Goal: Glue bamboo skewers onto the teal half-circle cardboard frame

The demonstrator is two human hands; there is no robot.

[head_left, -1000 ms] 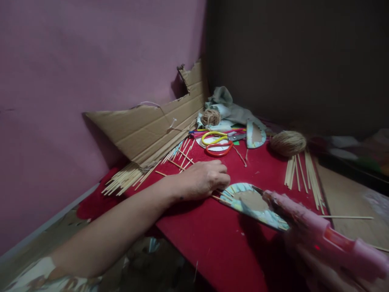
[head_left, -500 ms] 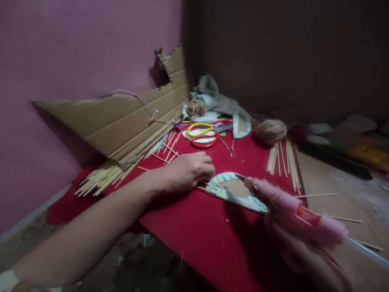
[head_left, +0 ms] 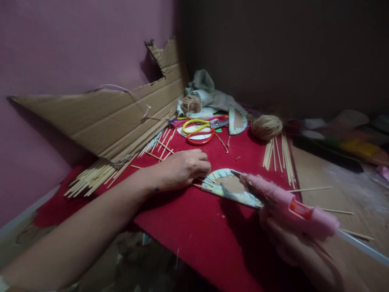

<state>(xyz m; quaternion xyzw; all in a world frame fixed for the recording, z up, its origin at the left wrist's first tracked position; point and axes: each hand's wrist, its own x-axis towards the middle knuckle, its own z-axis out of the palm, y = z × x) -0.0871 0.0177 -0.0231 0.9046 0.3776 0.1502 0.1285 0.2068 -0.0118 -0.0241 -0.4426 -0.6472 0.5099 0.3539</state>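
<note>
No box, bowl or tray shows among the things; everything lies loose on the red counter (head_left: 212, 239). The left hand (head_left: 182, 168) rests palm down, its fingers (head_left: 202, 165) pressed together on thin wooden sticks that run under the near edge of a half-round cardboard fan piece (head_left: 226, 186) with a pale blue ruffled rim. The right hand (head_left: 291, 247), blurred at the lower right, is wrapped around a pink glue gun (head_left: 285, 202); its nozzle tip sits on the brown middle of the fan piece.

There are two such half-round pieces; the second one (head_left: 236, 120) stands farther back. Two balls of twine show: a small one (head_left: 191, 104) by a crumpled grey cloth (head_left: 209, 95) and a larger one (head_left: 266, 127) beside a loose row of sticks (head_left: 278, 156). One pair of scissors (head_left: 199, 132), with a yellow and a red handle, lies on a white disc. A thick bundle of sticks (head_left: 91, 178) lies at the left, too many to count.

A torn sheet of corrugated cardboard (head_left: 106, 117) leans on the pink wall (head_left: 60, 44); the adjoining wall is dark brown.
</note>
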